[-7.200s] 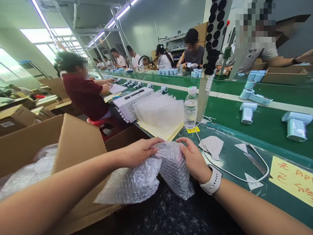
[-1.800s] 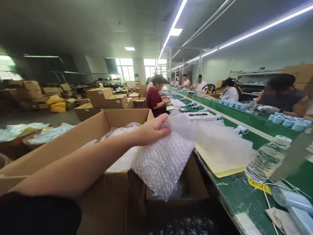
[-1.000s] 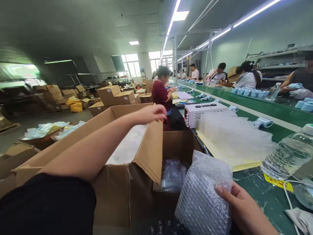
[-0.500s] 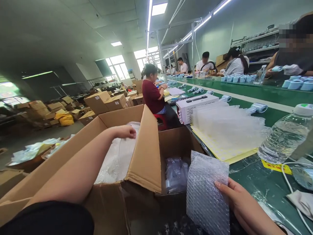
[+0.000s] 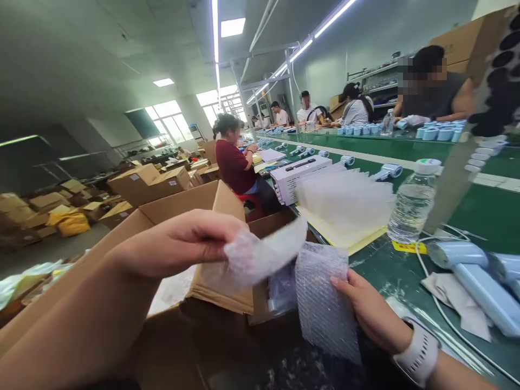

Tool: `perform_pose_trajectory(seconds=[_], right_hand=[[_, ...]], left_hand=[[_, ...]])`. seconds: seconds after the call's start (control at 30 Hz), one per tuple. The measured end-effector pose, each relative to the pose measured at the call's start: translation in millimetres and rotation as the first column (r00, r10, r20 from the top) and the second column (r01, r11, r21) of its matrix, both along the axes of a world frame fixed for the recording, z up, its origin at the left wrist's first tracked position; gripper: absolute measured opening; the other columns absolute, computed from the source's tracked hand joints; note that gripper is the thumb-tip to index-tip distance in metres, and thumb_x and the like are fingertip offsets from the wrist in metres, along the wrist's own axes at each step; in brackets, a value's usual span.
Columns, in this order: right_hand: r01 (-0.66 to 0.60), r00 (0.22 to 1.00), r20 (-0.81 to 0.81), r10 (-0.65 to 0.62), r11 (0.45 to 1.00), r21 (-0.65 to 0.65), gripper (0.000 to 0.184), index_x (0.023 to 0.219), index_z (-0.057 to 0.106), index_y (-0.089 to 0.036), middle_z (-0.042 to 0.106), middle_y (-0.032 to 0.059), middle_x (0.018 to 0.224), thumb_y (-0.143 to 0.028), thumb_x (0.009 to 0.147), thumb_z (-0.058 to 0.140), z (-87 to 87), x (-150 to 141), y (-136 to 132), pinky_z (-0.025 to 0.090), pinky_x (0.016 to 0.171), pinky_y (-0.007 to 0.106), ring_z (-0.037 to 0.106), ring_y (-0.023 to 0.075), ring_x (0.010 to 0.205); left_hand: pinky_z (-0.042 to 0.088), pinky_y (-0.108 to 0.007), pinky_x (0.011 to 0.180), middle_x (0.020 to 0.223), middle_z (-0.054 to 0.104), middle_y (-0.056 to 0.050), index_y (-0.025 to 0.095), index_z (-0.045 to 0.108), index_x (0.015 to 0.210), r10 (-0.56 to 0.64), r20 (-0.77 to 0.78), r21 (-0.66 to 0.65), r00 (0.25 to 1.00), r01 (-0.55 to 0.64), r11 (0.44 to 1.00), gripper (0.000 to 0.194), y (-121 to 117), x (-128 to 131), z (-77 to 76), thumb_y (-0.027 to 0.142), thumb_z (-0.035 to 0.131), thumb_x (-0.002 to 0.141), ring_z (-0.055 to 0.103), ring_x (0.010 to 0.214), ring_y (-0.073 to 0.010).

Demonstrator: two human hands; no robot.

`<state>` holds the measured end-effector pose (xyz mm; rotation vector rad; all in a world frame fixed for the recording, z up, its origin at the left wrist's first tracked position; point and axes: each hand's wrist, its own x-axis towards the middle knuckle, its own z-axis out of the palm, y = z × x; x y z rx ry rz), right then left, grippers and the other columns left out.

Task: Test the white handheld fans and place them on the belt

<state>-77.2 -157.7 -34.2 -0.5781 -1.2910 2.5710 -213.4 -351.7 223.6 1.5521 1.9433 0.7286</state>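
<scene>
Pinched in my left hand [image 5: 195, 244] is a translucent bubble wrap bag [image 5: 268, 249], blurred by motion and held over the flap of a large cardboard box [image 5: 179, 195]. My right hand [image 5: 361, 298] grips a second bubble wrap bag [image 5: 325, 298] by its right edge, thumb on the near side. The two bags come close to each other. More white wrap [image 5: 173, 290] lies inside the large box. Behind the bags, a smaller cardboard box [image 5: 260, 309] holds clear plastic pieces [image 5: 282, 290], partly hidden.
On the green bench stand a water bottle [image 5: 412, 200], a fanned stack of translucent sleeves [image 5: 345, 197], a white instrument case [image 5: 298, 176] and light-blue handheld devices [image 5: 479, 281] beside a white cable. A co-worker in a dark red shirt [image 5: 233, 165] sits ahead.
My left hand has come up out of the large box, bringing a bubble wrap bag to the right. My right hand keeps its bag. The view has turned right.
</scene>
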Motion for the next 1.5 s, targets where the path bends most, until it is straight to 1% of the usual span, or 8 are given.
perform_pose_trajectory(seconds=[0.2,0.37,0.5,0.87,1.03,1.17,1.27,1.5], right_hand=[[-0.018,0.997,-0.074,0.016,1.000,-0.022,0.049,0.097,0.071,-0.020,0.077,0.0063,0.100,-0.040,0.056,0.088,10.4,-3,2,0.045,0.095,0.043,0.067,0.0304,0.099],[-0.152,0.978,-0.151,0.141,0.986,-0.063,0.047,0.106,0.071,-0.019,0.076,0.0032,0.096,-0.032,0.063,0.086,24.2,2,-6,0.046,0.081,0.033,0.066,0.0221,0.085],[-0.163,0.974,-0.175,0.140,0.979,-0.121,0.046,0.104,0.071,-0.022,0.076,0.0024,0.094,-0.039,0.065,0.087,26.1,4,-9,0.046,0.080,0.033,0.066,0.0237,0.088],[-0.211,0.949,-0.258,0.183,0.974,-0.086,0.062,0.119,0.063,-0.022,0.071,0.0085,0.118,-0.047,0.067,0.086,24.5,10,-10,0.043,0.097,0.044,0.063,0.0303,0.109],[-0.184,0.977,-0.113,0.179,0.982,-0.036,0.056,0.109,0.063,-0.020,0.074,0.0064,0.098,-0.044,0.064,0.087,22.3,10,-10,0.047,0.082,0.039,0.067,0.0267,0.086],[-0.149,0.986,-0.078,0.144,0.987,-0.065,0.052,0.105,0.064,-0.020,0.074,0.0054,0.093,-0.044,0.064,0.086,20.0,8,-8,0.047,0.077,0.037,0.067,0.0253,0.081],[-0.126,0.990,-0.071,0.121,0.989,-0.077,0.053,0.107,0.066,-0.020,0.074,0.0064,0.095,-0.044,0.064,0.085,17.2,8,-8,0.047,0.081,0.040,0.067,0.0284,0.087],[-0.110,0.994,-0.016,0.109,0.987,-0.116,0.054,0.111,0.068,-0.020,0.076,0.0075,0.097,-0.041,0.064,0.085,8.8,7,-11,0.048,0.088,0.044,0.067,0.0319,0.098]], left_hand=[[0.049,-0.025,0.067,0.080,0.065,-0.002,0.019,0.062,0.085,-0.207,0.263,-0.271,0.942,0.279,0.921,0.028,51,2,-31.1,0.047,0.062,0.087,0.060,0.073,-0.0152],[0.049,-0.036,0.088,0.098,0.065,-0.005,0.021,0.058,0.087,-0.023,-0.385,-0.143,0.923,-0.035,0.989,0.008,81,0,-86.7,0.025,0.051,0.089,0.059,0.096,-0.0208],[0.040,-0.045,0.108,0.130,0.057,-0.011,0.020,0.059,0.086,-0.038,-0.623,-0.034,0.781,0.021,0.999,0.006,83,1,-107.2,0.017,0.053,0.085,0.046,0.128,-0.0273],[0.048,-0.038,0.085,0.101,0.068,-0.007,0.019,0.057,0.096,-0.065,-0.655,-0.177,0.753,-0.070,0.982,0.011,86,-2,-120.9,0.019,0.048,0.090,0.065,0.094,-0.0233],[0.043,-0.042,0.099,0.123,0.066,-0.010,0.020,0.055,0.121,0.036,-0.772,-0.111,0.634,-0.190,0.975,0.034,76,-24,-86.6,0.029,0.056,0.088,0.061,0.114,-0.0276],[0.049,-0.037,0.086,0.113,0.069,-0.009,0.021,0.055,0.120,0.355,-0.750,-0.003,0.557,-0.540,0.842,0.037,38,-89,-47.4,0.041,0.043,0.091,0.065,0.101,-0.0252],[0.048,-0.040,0.089,0.115,0.069,-0.014,0.019,0.056,0.115,0.452,-0.775,-0.013,0.441,-0.726,0.687,0.040,-2,-137,-45.2,0.043,0.044,0.086,0.064,0.107,-0.0305],[0.056,-0.031,0.066,0.096,0.074,-0.006,0.021,0.067,0.102,0.411,-0.574,-0.404,0.708,-0.682,0.609,0.029,-53,-155,-93.1,0.035,0.047,0.088,0.071,0.078,-0.0214]])
